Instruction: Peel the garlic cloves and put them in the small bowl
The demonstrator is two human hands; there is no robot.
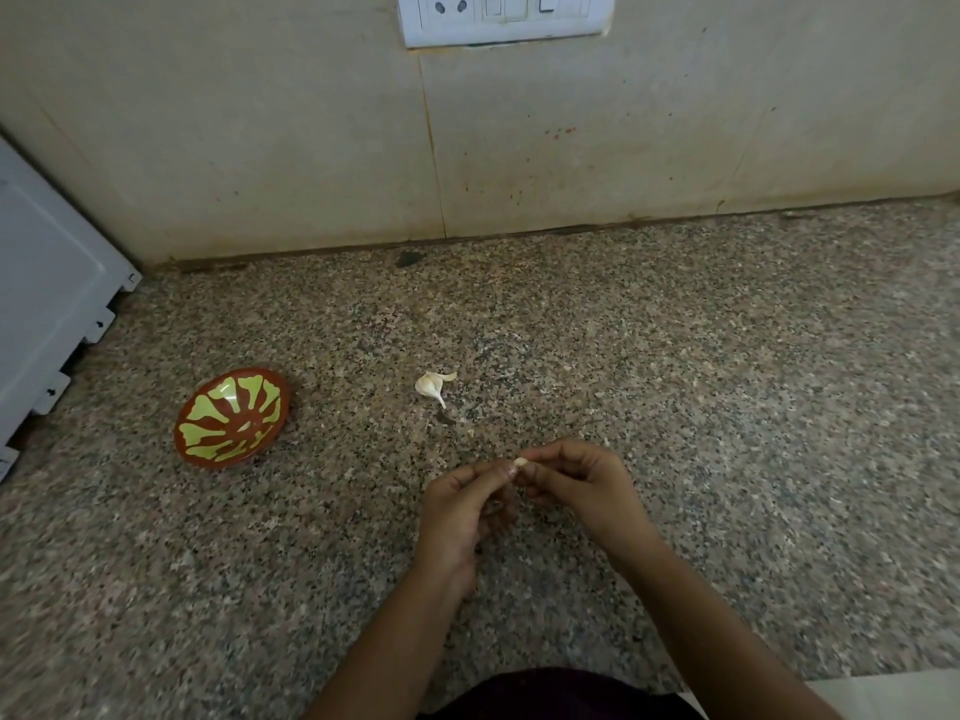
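Observation:
A small pale garlic clove [520, 463] shows between the fingertips of both hands, low over the granite counter. My left hand [460, 511] pinches it from the left with curled fingers. My right hand [579, 485] pinches it from the right. Most of the clove is hidden by the fingers. Farther back on the counter lie a few unpeeled garlic cloves [432, 385] in white skin. The small bowl [231, 417], red-brown with yellow-green petal shapes, sits to the left and looks to have nothing in it.
The speckled granite counter [675, 381] runs back to a beige tiled wall [311, 148] with a white switch plate [504, 15]. A white appliance [47, 304] stands at the far left. The counter's front edge is at lower right.

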